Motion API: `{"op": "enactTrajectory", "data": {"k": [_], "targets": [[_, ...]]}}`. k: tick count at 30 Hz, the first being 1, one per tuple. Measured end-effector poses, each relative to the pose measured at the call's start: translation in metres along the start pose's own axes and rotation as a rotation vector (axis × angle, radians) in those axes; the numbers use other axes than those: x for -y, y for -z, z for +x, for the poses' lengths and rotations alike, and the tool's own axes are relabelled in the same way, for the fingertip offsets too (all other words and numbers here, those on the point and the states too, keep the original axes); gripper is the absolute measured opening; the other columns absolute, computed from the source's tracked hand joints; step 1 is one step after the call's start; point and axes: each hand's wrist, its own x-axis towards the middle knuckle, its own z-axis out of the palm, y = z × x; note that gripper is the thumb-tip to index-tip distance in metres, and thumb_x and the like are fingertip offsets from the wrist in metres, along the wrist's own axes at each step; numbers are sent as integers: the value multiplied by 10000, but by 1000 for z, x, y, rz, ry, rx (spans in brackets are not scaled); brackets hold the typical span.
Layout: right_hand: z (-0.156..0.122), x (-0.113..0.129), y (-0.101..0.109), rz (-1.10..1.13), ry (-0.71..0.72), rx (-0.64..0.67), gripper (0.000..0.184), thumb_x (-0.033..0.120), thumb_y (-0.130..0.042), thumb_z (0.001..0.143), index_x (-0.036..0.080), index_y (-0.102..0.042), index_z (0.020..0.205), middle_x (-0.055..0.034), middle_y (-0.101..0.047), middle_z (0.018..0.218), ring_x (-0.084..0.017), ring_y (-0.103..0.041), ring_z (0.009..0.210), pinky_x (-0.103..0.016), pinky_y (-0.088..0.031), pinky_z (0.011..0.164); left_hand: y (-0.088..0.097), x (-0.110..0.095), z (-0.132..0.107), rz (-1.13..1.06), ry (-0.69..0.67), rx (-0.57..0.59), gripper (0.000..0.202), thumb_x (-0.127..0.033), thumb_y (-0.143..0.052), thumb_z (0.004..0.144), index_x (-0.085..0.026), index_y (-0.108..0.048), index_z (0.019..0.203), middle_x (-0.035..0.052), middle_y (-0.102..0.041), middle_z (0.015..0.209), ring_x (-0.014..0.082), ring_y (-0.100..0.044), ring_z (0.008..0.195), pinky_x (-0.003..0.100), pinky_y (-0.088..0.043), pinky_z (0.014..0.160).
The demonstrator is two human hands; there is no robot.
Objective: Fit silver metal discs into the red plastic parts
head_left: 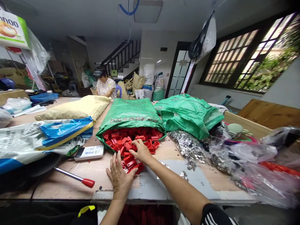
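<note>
Red plastic parts spill from the mouth of a green woven sack lying on the table. My left hand rests beside the spilled pile, fingers stretched out and spread, its thumb by the nearest red pieces. Reaching in from the right, my right hand is on the pile near the sack's mouth, with its fingers bent down onto the red parts. Whether a piece is pinched in its fingertips is hidden. A grey sheet lies on the table to the right of the pile.
Small metal pieces spill from clear bags at right, beside another green sack. A white device and a red-tipped lever are at left, near a blue-and-white sack. Another person sits across the table.
</note>
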Motion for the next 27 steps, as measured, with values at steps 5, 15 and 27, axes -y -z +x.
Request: {"op": "enactTrajectory", "data": {"k": [5,15,27], "targets": [[-17,10,-3,145,52,-4,261,272,-630,801,215,-546,1041,-39,-510,1083,-161,-562,948,-297,-440,853,1,1,-1,8,-27,-8,940,-514,-625,743,-218,-131,1485,197,-384,1449,346,-334,1341,637,-240,1036],[-41,47,28,255,182,105,363,203,-628,760,226,-538,1111,-30,-572,1063,-162,-563,933,-283,-450,838,-2,4,-1,5,-8,-29,796,-451,-550,804,-212,-195,1475,178,-393,1452,327,-351,1336,633,-236,1040],[-4,-22,41,412,-288,-15,253,275,-598,785,215,-600,1031,-36,-649,1018,-179,-604,932,-311,-474,809,2,3,-2,1,-24,-38,833,-481,-622,760,-208,-251,1454,184,-417,1427,334,-368,1317,631,-246,1039]]}}
